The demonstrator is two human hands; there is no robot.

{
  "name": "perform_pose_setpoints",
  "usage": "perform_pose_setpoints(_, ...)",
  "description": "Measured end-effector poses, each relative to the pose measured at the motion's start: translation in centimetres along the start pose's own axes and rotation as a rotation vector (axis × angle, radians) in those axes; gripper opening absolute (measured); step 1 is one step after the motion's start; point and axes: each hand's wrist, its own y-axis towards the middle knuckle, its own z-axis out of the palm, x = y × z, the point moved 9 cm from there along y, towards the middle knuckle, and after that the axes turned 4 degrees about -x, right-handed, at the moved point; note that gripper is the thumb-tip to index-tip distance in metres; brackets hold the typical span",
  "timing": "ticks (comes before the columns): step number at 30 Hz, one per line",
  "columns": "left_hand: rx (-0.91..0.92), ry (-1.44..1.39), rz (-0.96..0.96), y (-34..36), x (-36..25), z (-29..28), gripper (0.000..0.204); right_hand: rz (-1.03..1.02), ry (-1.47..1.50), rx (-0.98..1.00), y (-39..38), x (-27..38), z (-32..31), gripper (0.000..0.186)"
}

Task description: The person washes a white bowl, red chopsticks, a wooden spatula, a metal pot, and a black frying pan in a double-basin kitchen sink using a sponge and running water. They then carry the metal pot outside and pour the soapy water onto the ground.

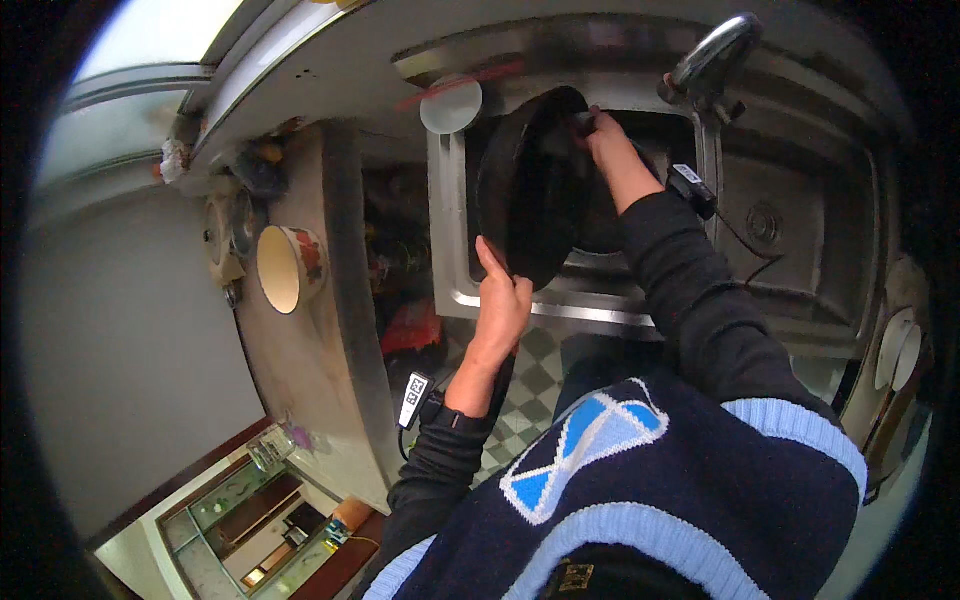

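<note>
A large dark pan (530, 190) is held tilted on its side over the left basin of a steel sink (450, 280). My left hand (500, 310) grips the pan's lower rim, thumb on the near side. My right hand (615, 160) is closed on its upper end; whether on rim or handle is hard to make out. A small white bowl (451, 106) sits at the sink's back left corner. A curved steel tap (712, 62) stands at the back, above the divider. The right basin (800, 220) shows its drain.
A cream enamel pot (280, 268) stands on the left counter (355, 420). Farther back there lie pans and bags (255, 170) under a window (140, 80). White dishes (895, 350) stand at the far right. A red bag (408, 330) is low, left of the sink.
</note>
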Motion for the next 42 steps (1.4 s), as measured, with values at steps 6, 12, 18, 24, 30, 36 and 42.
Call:
perform_pose_setpoints(6,0.089,-0.184,-0.387,-0.7,2.9,0.0,0.075,-0.589,-1.018,-0.139,1.2,3.7,-9.7,0.035)
perform_pose_setpoints(12,0.023,-0.252,-0.328,-0.4,2.4,-0.7,0.075,-1.432,-2.120,-0.209,1.6,0.0,-13.2,0.036)
perform_pose_setpoints(18,0.092,-0.347,-0.490,-0.8,3.2,0.7,0.073,-0.957,-2.143,0.084,4.4,-1.5,-12.7,0.037)
perform_pose_setpoints(24,0.104,-0.525,-0.460,-1.0,4.0,1.4,0.075,-0.545,-0.999,0.043,-3.8,2.8,-9.1,0.035)
perform_pose_setpoints(30,0.215,-0.449,-0.424,-1.3,4.1,2.5,0.085,-0.330,-0.354,0.255,-9.1,-1.8,1.2,0.036)
perform_pose_setpoints(36,0.184,-0.270,-0.244,-0.7,3.0,2.6,0.092,-0.264,-0.649,0.530,-15.0,-9.0,4.5,0.041)
perform_pose_setpoints(42,0.192,-0.254,-0.177,-0.8,4.5,2.8,0.101,0.153,-1.154,1.026,-21.4,-16.1,-5.9,0.032)
